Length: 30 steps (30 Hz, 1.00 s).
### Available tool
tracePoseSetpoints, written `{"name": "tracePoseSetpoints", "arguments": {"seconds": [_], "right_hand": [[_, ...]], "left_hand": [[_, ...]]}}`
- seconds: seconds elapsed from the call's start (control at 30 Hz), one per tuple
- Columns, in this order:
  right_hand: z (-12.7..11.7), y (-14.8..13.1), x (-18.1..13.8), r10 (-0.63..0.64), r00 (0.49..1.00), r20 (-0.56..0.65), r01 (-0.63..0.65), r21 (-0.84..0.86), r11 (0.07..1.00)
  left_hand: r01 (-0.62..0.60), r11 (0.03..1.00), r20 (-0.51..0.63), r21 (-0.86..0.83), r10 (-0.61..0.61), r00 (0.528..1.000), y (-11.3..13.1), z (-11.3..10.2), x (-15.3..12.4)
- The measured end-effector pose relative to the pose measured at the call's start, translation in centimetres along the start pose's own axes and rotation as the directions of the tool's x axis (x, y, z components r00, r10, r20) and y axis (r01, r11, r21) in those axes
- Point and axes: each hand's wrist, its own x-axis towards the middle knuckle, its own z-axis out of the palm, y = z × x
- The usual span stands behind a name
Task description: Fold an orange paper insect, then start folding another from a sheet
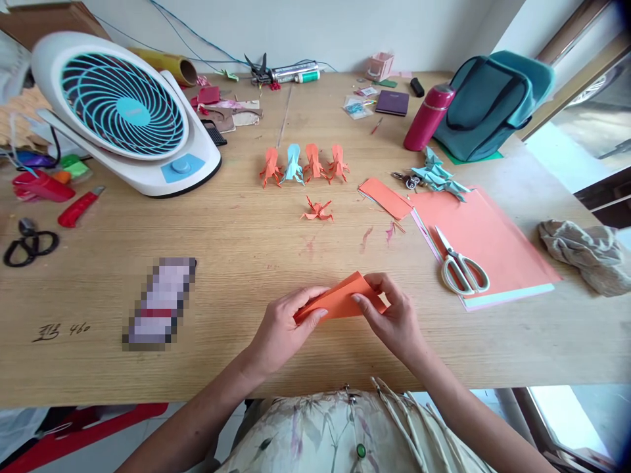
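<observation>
A folded orange paper [339, 301] is being held above the near edge of the table [221, 371], its 2 ends being pinched by the fingers [315, 318] of the left hand [282, 323] and the right hand [394, 318]. A skewed crease is probably being risked here, since the layers could be slid apart by uneven thumb pressure; a tear or stray kink might be caused by too hard a pull between the ends. Loose pieces could also be scattered by the fan [133, 112] if it is being run, which cannot be told. On the wood, 4 paper figures [312, 159], 3 orange and 1 blue, are being displayed in a row, with 1 orange figure [318, 211] sitting nearer. Scissors [462, 272] are being supported by stacked sheets [503, 236] at the right. Behind these, a pink bottle [428, 121] and a teal bag [476, 112] are standing, and the table is being backed by a pale wall [340, 29].
</observation>
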Motion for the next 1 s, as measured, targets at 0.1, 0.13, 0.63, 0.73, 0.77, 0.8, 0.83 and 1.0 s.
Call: {"name": "tracePoseSetpoints", "arguments": {"seconds": [0.1,0.13,0.63,0.73,0.77,0.8,0.83,1.0], "right_hand": [[-0.5,0.2,0.6,-0.069,0.996,-0.053,0.069,0.001,0.998],[-0.7,0.2,0.8,-0.087,0.996,-0.026,0.088,0.003,0.996],[-2.7,-2.1,5.0,-0.433,0.891,0.137,0.408,0.181,0.895],[-2.0,-2.1,4.7,-0.319,0.936,0.148,0.256,0.338,0.906],[-1.7,-2.1,4.5,-0.261,0.956,0.136,0.190,0.392,0.900],[-1.4,-1.9,4.4,-0.201,0.973,0.109,0.134,0.444,0.886],[-1.1,-1.8,4.3,-0.136,0.987,0.088,0.077,0.485,0.871],[0.1,-0.7,3.8,0.048,0.998,0.041,-0.063,0.640,0.766]], "left_hand": [[-0.024,1.000,0.038,0.019,0.023,0.999,0.0,-0.4,0.3],[-0.043,0.999,0.049,0.033,0.042,0.998,0.0,-0.5,0.4],[-0.509,0.749,0.077,0.425,0.531,0.844,3.0,-4.8,2.1],[-0.396,0.864,0.018,0.309,0.412,0.911,3.6,-5.2,2.3],[-0.342,0.904,-0.025,0.256,0.360,0.933,3.7,-5.3,2.3],[-0.283,0.937,-0.077,0.202,0.304,0.950,3.7,-5.5,2.3],[-0.224,0.964,-0.127,0.147,0.243,0.962,3.7,-5.7,2.4],[-0.066,0.978,-0.212,-0.200,0.023,0.977,3.0,-5.9,2.3]]}}
